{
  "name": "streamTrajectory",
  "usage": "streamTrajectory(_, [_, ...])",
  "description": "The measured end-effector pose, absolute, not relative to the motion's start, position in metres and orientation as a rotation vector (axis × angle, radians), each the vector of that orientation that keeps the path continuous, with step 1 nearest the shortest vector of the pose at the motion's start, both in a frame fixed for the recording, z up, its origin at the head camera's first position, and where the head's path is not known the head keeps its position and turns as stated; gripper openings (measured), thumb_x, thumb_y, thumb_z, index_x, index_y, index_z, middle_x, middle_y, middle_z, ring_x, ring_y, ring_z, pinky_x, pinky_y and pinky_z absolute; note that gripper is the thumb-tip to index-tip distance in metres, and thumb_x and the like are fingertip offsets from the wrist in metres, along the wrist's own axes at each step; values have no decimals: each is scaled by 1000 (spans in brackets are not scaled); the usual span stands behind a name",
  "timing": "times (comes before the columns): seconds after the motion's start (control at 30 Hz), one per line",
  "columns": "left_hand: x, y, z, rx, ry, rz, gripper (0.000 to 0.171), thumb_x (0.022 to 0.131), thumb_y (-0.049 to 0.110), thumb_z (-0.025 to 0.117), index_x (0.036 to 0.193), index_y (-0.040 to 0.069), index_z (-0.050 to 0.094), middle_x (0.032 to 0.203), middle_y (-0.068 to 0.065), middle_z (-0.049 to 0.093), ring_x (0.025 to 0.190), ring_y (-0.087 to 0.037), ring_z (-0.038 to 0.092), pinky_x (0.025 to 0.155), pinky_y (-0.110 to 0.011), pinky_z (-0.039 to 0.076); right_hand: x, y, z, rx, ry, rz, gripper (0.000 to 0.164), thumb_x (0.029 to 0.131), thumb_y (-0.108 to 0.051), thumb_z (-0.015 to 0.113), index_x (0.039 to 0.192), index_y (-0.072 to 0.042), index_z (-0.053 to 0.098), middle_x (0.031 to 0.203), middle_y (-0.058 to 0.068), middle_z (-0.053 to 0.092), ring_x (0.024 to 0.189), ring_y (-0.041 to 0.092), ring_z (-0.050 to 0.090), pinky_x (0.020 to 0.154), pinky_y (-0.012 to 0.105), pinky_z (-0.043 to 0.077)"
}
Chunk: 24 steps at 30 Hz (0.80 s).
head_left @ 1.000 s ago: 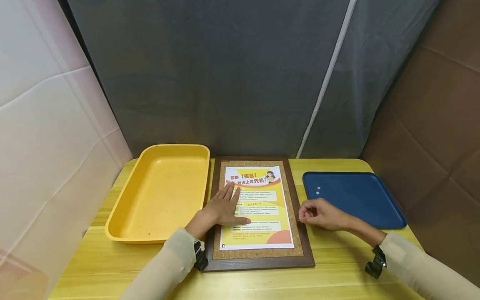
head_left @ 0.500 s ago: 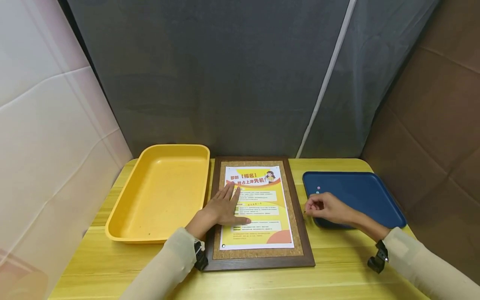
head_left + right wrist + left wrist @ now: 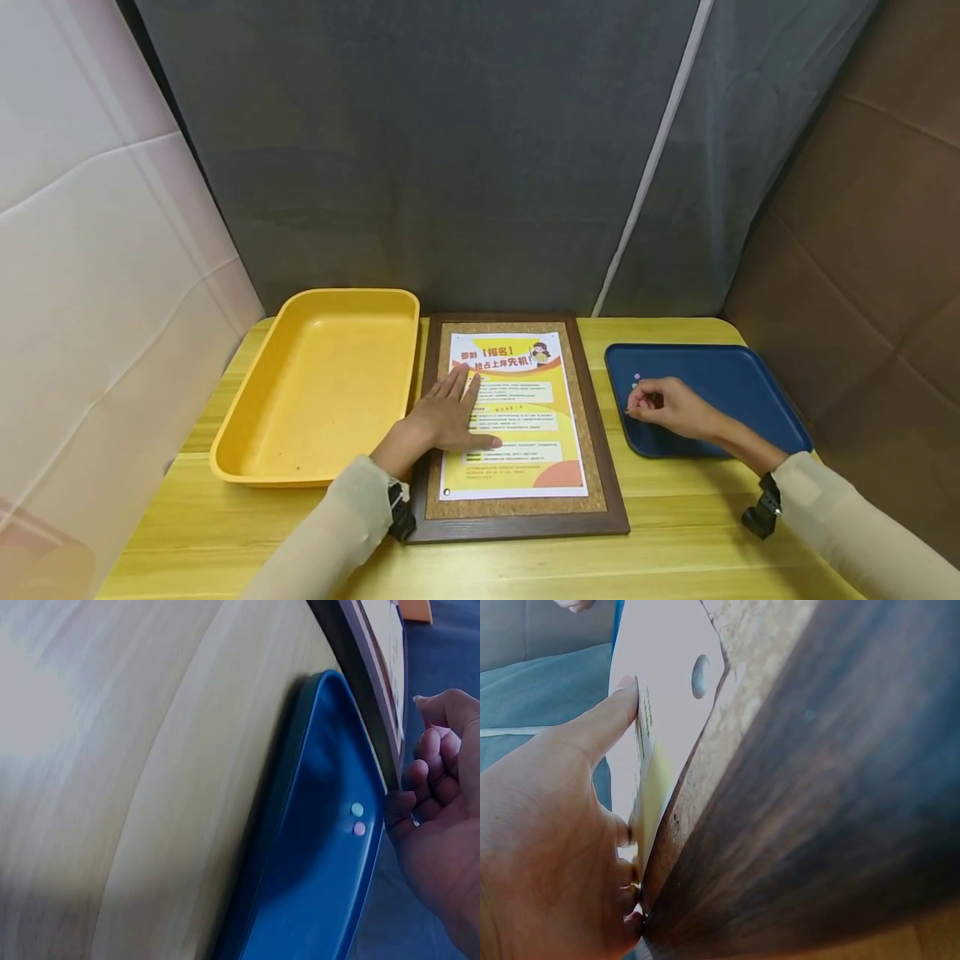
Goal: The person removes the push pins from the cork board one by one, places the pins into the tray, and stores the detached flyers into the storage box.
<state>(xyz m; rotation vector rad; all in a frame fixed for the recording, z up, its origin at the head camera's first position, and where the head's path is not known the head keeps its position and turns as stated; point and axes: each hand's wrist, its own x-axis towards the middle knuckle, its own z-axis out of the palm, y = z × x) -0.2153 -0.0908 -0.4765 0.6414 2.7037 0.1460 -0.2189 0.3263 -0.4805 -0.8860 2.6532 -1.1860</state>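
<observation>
In the head view my left hand (image 3: 448, 414) rests flat with spread fingers on a yellow and white printed sheet (image 3: 525, 421). The sheet lies on a cork board (image 3: 517, 508) with a dark wood frame; the left wrist view shows a round hole or pale disc near one corner (image 3: 700, 676). My right hand (image 3: 671, 407) is over the left part of a blue tray (image 3: 735, 383), thumb and forefinger pinched together. A tiny pointed bit shows at its fingertips, apparently a thumbtack, mostly hidden. A pale green thumbtack (image 3: 357, 809) and a pink thumbtack (image 3: 359, 829) lie in the tray.
A deep yellow tray (image 3: 322, 383) stands left of the board, close to its frame. The wooden table (image 3: 675, 533) ends at a grey curtain (image 3: 420, 167) behind. A pale sheet hangs on the left and a brown one (image 3: 862, 250) on the right.
My right hand has moved right and away from me, from the board's right frame edge to over the blue tray, fingers still pinched. My left hand has stayed on the sheet.
</observation>
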Motion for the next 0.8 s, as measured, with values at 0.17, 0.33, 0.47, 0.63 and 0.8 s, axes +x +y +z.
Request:
streamTrajectory(0.17, [-215,-91,-476,638,2701,141,116,94,79,55,171,6,8,177,-20,-5,164,-36,-3,132,-52,11,-224,335,-482,-846,2686,-1173,14,93,5,74,91,-9,74,82,-5,65,70,4,52,61,21,43])
streamTrajectory(0.33, [-215,-91,-476,641,2698,142,116,94,79,55,171,6,7,177,-20,-6,164,-36,-4,132,-51,10,-231,344,-485,-794,2730,-1130,16,93,6,72,90,-10,74,83,-5,64,72,5,53,64,21,43])
streamTrajectory(0.47, [-214,-91,-476,643,2701,143,116,94,79,55,171,6,7,177,-20,-5,164,-36,-3,132,-51,10,-238,353,-487,-730,2761,-1100,15,93,5,72,89,-10,74,82,-4,63,72,6,52,65,21,43])
streamTrajectory(0.63, [-214,-91,-476,645,2709,146,116,94,79,56,170,5,9,177,-21,-4,164,-36,-3,132,-52,12,-246,362,-490,-689,2798,-1057,13,94,3,72,89,-10,74,82,-3,66,70,6,53,63,22,44])
streamTrajectory(0.8, [-215,-90,-476,634,2714,145,117,93,79,56,171,5,9,177,-21,-4,164,-36,-2,132,-52,12,-253,368,-493,-672,2816,-1032,14,94,4,70,90,-8,74,84,-2,68,70,6,54,64,23,46])
